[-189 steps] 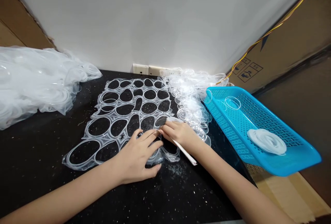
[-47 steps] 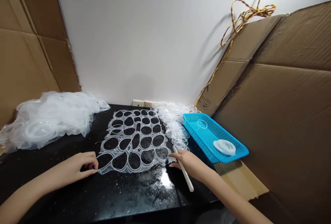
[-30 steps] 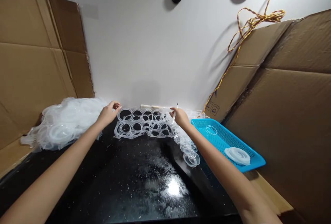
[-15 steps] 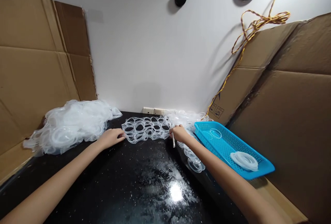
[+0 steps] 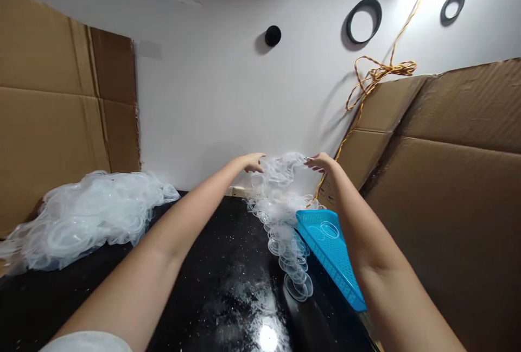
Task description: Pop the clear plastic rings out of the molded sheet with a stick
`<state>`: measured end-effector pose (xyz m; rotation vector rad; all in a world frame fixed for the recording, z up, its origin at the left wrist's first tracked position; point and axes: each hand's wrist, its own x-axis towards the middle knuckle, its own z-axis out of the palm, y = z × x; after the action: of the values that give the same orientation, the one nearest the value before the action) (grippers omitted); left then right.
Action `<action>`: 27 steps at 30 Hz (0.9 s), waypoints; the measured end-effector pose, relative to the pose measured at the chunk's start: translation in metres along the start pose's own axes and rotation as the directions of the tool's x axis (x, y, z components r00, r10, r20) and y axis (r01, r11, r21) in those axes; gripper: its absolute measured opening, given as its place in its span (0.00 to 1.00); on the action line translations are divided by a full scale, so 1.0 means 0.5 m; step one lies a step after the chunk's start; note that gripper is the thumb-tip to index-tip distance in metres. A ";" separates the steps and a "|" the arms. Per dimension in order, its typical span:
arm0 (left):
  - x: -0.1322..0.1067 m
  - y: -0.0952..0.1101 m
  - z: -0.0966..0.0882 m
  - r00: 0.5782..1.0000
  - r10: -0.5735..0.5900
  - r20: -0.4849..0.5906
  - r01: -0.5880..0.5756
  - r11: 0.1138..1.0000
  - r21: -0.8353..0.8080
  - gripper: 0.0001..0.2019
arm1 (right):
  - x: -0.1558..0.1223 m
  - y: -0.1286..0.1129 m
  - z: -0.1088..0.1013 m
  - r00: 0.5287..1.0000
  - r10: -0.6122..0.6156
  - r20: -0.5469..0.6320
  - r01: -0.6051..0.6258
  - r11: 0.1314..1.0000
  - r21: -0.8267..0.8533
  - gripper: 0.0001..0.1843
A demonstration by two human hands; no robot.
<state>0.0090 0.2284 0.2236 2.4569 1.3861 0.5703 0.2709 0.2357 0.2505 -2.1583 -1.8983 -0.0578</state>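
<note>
My left hand (image 5: 254, 162) and my right hand (image 5: 321, 162) are raised at the back, against the wall. Between them hangs a crumpled sheet of translucent plastic rings (image 5: 283, 170), its side edges at my fingers. Each hand seems closed on an edge, though the fingertips are small and partly hidden. Directly below lies a heap of similar ring sheets (image 5: 280, 208). From it a trail of overlapping clear rings (image 5: 293, 265) runs toward me over the black tabletop (image 5: 220, 260). I cannot make out a white stick in my right hand now.
A blue plastic basket (image 5: 325, 257) stands right, partly behind my right arm, with a thin ring in it. A large pile of translucent ring scraps (image 5: 93, 211) lies left. Cardboard panels (image 5: 52, 135) flank both sides. Yellow twisted wire (image 5: 380, 72) hangs along the wall (image 5: 203, 97).
Both hands have moved the ring sheet from the tabletop up and right, over the heap at the back. The white stick seen in my right hand earlier is out of sight. The view has shifted.
</note>
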 end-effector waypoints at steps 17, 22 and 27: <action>-0.649 -0.406 -0.142 0.931 -0.331 -0.156 0.364 0.785 0.501 0.15 | -0.277 -0.022 0.088 0.902 -0.429 0.044 0.431 0.898 -0.085 0.14; -0.713 -0.442 -0.119 0.924 -0.294 -0.247 0.382 0.762 0.523 0.15 | -0.335 -0.211 0.182 0.743 -0.657 0.126 0.659 0.751 0.034 0.13; -0.724 -0.468 -0.059 0.859 -0.192 -0.475 0.433 0.767 0.473 0.11 | -0.377 -0.424 0.315 0.642 -0.743 0.188 0.714 0.669 0.207 0.14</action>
<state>-0.3508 0.0373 0.0789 2.4974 2.4015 0.6811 0.0138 0.1113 0.0966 -1.2165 -2.7376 0.1863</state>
